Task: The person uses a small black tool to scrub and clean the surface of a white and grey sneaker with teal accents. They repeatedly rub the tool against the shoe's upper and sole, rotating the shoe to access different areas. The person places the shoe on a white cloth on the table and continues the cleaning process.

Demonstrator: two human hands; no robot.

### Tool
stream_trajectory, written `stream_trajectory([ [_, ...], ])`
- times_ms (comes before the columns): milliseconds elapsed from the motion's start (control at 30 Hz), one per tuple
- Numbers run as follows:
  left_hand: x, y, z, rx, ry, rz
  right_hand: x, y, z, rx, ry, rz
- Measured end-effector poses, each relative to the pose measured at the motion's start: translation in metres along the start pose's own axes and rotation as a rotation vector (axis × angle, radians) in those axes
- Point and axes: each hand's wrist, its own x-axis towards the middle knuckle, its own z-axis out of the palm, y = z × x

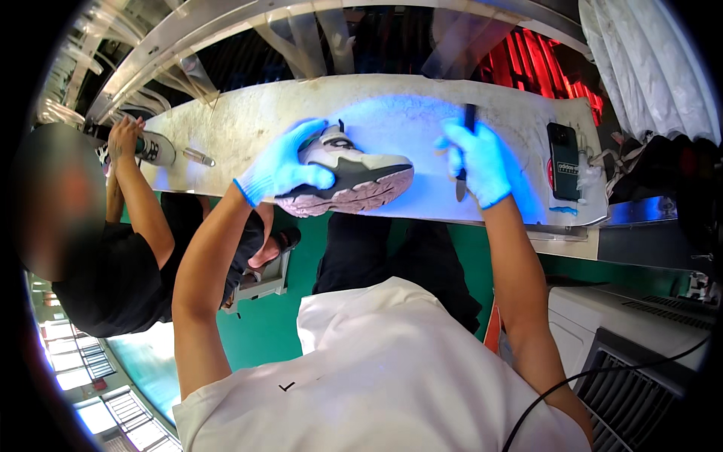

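Observation:
My left hand [290,162], in a pale glove lit blue, grips a grey and white sneaker [354,169] by its heel end. The shoe lies on its side at the table's near edge, toe to the right, its pinkish sole facing me. My right hand [478,158], gloved the same way, is closed around a knife [470,117]. Its black handle sticks up past the fingers, and the narrow blade points down toward the near edge. A gap of bare table separates knife and shoe.
A co-worker's hands [124,139] hold another shoe [157,149] at the far left, beside a small tool [198,156]. On the right of the pale worktable [248,113] lies a dark phone [563,162], near a blue scrap [563,211]. A white curtain [648,68] hangs behind.

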Motion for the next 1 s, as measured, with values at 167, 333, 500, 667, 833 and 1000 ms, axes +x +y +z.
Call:
stream_trajectory([
  [167,0.001,0.082,0.024,0.074,0.135,0.333,-0.02,0.008,0.001,-0.059,0.068,-0.099],
  [333,0.02,0.118,0.053,0.294,-0.075,0.173,-0.012,0.004,0.043,-0.226,0.176,-0.035],
  [500,-0.033,0.148,0.003,-0.062,0.391,0.482,-0.021,-0.021,0.028,-0.126,-0.111,0.099],
  [667,-0.047,0.047,0.002,0.194,0.464,0.515,-0.015,-0.052,0.031,-0.332,-0.215,-0.095],
  [833,-0.054,0.027,0.028,0.331,0.128,0.176,-0.036,-0.05,0.082,-0.601,-0.128,-0.242],
  [1000,-0.038,0.066,0.036,0.267,0.154,0.252,-0.025,-0.043,0.065,-0.548,-0.092,-0.135],
])
